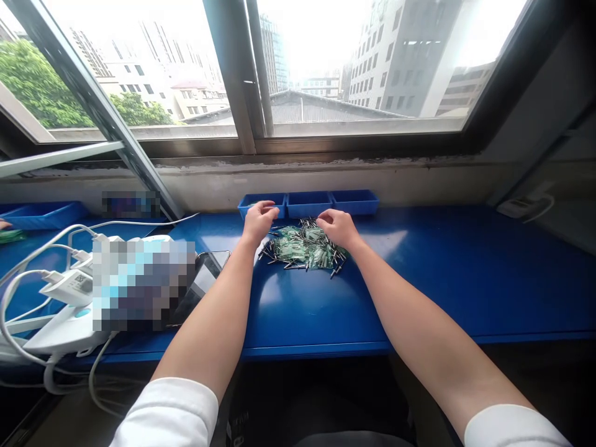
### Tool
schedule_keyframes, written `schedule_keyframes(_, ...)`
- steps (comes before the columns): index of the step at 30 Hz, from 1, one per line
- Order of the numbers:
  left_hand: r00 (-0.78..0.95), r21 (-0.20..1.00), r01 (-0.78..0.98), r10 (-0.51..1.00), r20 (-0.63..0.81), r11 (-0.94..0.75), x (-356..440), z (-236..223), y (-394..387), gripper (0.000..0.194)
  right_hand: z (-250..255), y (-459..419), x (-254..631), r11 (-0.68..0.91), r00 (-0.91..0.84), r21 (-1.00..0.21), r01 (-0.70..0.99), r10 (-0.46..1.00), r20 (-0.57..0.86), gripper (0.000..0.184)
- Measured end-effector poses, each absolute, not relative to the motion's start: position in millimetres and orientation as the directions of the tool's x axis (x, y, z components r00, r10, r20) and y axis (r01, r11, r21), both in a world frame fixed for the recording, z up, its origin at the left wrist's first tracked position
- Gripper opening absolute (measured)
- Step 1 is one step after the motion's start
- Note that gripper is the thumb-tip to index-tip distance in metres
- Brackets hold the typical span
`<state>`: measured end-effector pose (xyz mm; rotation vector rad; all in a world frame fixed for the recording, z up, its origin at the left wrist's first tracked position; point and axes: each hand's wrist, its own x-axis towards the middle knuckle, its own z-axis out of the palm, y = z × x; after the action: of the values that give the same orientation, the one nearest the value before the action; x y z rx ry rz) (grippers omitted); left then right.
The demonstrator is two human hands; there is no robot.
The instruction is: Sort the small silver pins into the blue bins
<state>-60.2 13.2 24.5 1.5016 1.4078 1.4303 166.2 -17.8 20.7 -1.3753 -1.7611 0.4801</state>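
A pile of thin dark metal pins, some thicker at one end like rivets, mixed with small clear-and-green packets lies on the blue table. My left hand is raised at the front of the left blue bin, at the pile's far left. Its fingers are bent together, and anything between them is too small to make out. Over the pile's right side, my right hand has its thumb and fingertips pinched together near the pins. What it grips is hidden. Something greenish shows inside the left bin.
A middle bin and a right bin stand in the same row by the wall. On the left are a white power strip with chargers and cables, and a dark device. Another person's hand shows at the far left near a blue tray.
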Motion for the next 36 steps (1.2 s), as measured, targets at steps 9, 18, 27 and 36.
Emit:
schedule_keyframes(9, 0.108, 0.512, 0.831, 0.967, 0.232, -0.216, -50, 25, -2, 0.032, 8, -7, 175, 0.257, -0.068, -0.584, 0.770, 0.943, 0.325, 0.028)
schedule_keyframes(18, -0.148, 0.498, 0.866, 0.974, 0.173, 0.043, -44, 25, -3, 0.030, 6, -7, 173, 0.264, -0.119, -0.481, 0.836, 0.943, 0.311, 0.036)
schedule_keyframes(27, -0.218, 0.697, 0.717, 0.954, 0.207, 0.013, -43, 9, 12, 0.037, 3, -6, 173, 0.277, -0.124, -0.484, 0.830, 0.938, 0.324, 0.036)
schedule_keyframes(36, -0.284, 0.771, 0.625, 0.955, 0.083, 0.118, -44, 10, 12, 0.035, 3, -6, 173, 0.282, -0.130, -0.497, 0.821, 0.939, 0.318, 0.039)
